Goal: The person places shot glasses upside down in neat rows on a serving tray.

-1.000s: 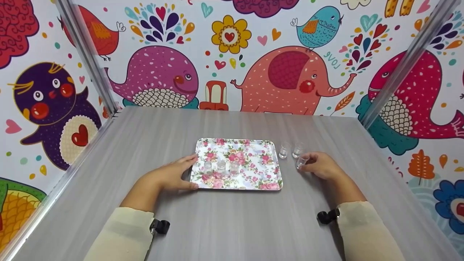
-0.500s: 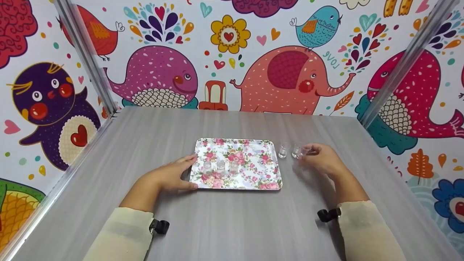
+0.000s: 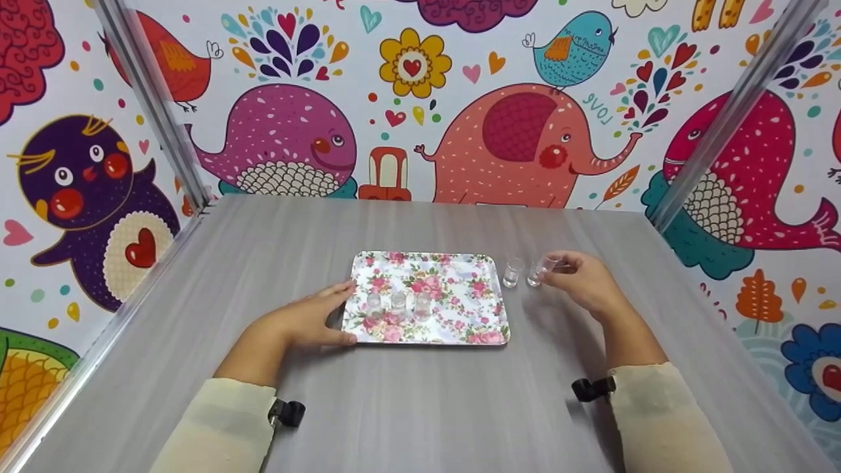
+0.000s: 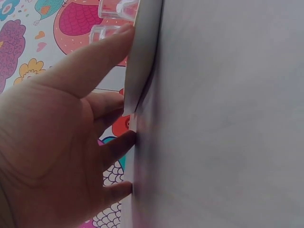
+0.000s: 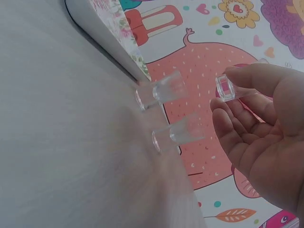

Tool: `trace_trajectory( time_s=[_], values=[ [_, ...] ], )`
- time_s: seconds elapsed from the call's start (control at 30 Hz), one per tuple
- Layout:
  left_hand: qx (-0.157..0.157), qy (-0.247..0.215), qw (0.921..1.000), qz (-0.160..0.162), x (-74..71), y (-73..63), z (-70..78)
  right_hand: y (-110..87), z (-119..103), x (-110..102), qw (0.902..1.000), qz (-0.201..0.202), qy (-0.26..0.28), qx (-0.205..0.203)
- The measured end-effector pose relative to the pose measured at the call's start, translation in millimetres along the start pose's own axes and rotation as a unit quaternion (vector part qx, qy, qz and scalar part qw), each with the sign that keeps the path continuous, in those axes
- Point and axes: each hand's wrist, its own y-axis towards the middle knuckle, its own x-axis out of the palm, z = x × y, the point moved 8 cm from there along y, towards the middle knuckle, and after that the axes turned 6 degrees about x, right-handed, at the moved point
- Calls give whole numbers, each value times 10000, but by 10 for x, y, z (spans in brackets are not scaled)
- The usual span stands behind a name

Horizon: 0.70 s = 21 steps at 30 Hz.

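My right hand [image 3: 581, 282] pinches a small clear shot glass [image 5: 225, 87] between thumb and fingers, raised off the table. Two similar shot glasses stand upright on the table just left of that hand, a nearer-to-tray one [image 3: 510, 279] and another [image 5: 178, 133] that the held glass partly overlaps in the head view. My left hand [image 3: 312, 315] rests at the left edge of a floral tray [image 3: 460, 312], thumb on the near corner and fingers spread along the side. Three clear shot glasses [image 3: 398, 303] stand in a row on the tray's left part.
A grey wood-grain table [image 3: 420, 407] lies under everything. Cartoon-printed walls [image 3: 512, 144] rise at the back and sides, with metal posts [image 3: 151, 105] at the corners. Black wrist cameras [image 3: 287, 412] sit at both sleeve cuffs.
My right hand has lifted its shot glass off the table and moved it slightly away from me, beside the standing glasses. The left hand and the tray have stayed put.
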Motion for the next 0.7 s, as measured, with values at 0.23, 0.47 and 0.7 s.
trace_trajectory(
  time_s=[0.23, 0.47, 0.7],
  values=[
    [102, 22, 9999, 34, -2, 15, 6, 12, -171, 139, 9999, -22, 160, -42],
    [117, 24, 9999, 42, 2, 20, -4, 31, -424, 364, 9988, -176, 271, -356],
    [117, 35, 9999, 42, -1, 14, 4, 10, -688, 584, 9970, -289, 284, -667]
  ],
)
